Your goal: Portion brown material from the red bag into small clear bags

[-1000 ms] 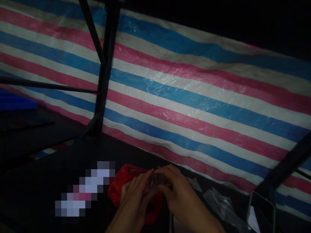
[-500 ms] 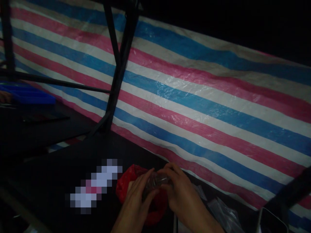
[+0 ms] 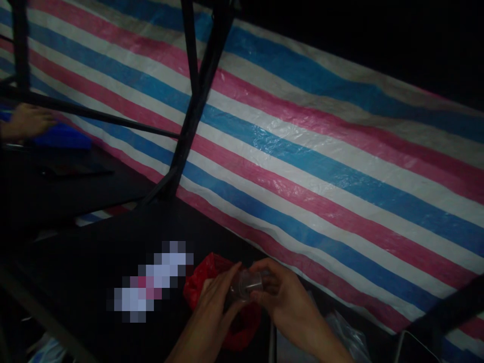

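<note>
A small clear plastic container (image 3: pixel 250 284), round and see-through, is held between my two hands above an open red plastic bag (image 3: pixel 202 276). My left hand (image 3: pixel 216 303) curls around its left end, thumb below and fingers above. At the other end, my right hand (image 3: pixel 283 291) pinches the container with thumb and bent fingers. It lies tilted on its side; poor light hides its exact kind. Both forearms cover part of the red bag, whose contents I cannot make out.
On the dark table, a blurred-out white and pink item (image 3: pixel 151 282) lies left of the bag. Clear plastic bags (image 3: pixel 350 335) lie at right. Behind rises a striped plastic sheet (image 3: pixel 302 161) with a black metal frame (image 3: pixel 189 121). Another person's hand (image 3: pixel 30 122) is over a blue tray (image 3: pixel 70 135).
My right hand has shifted slightly right and its fingers have opened a little, exposing more of the clear container. The other person's hand has come further into view over the blue tray.
</note>
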The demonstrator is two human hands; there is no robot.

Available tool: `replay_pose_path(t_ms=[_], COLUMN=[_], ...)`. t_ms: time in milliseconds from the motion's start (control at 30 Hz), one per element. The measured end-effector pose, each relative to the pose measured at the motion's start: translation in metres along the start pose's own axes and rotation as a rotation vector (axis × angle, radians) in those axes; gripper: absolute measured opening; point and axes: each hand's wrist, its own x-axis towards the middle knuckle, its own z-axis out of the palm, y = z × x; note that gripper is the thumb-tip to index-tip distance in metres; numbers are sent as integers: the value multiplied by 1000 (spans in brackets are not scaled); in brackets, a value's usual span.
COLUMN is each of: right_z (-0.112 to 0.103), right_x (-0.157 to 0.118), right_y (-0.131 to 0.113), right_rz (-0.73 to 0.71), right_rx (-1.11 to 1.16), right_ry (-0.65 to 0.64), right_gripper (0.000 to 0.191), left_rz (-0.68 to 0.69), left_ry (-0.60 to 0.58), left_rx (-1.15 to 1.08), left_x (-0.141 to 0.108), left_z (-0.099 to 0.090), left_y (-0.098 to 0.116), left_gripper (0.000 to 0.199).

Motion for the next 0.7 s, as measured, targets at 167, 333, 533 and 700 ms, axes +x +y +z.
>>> replay_pose_path(t_ms=[167, 333, 533, 700], right_z=[5, 4, -4, 31], right_x=[-6, -4, -1, -6], right_y=[-13, -23, -14, 22], right_rz=[-141, -178, -191, -55], right_rx=[-486, -541, -446, -510], right_ry=[100, 40, 298, 53], right_gripper=[48, 44, 32, 37], left_rz=[61, 0, -165, -302], left_ry=[-43, 42, 157, 253], left_rx=[45, -25, -249, -131], left_x=[-1, -1, -2, -28], left_z=[0, -4, -31, -44], left_y=[-7, 1, 13, 7], left_gripper=[50, 55, 53, 58])
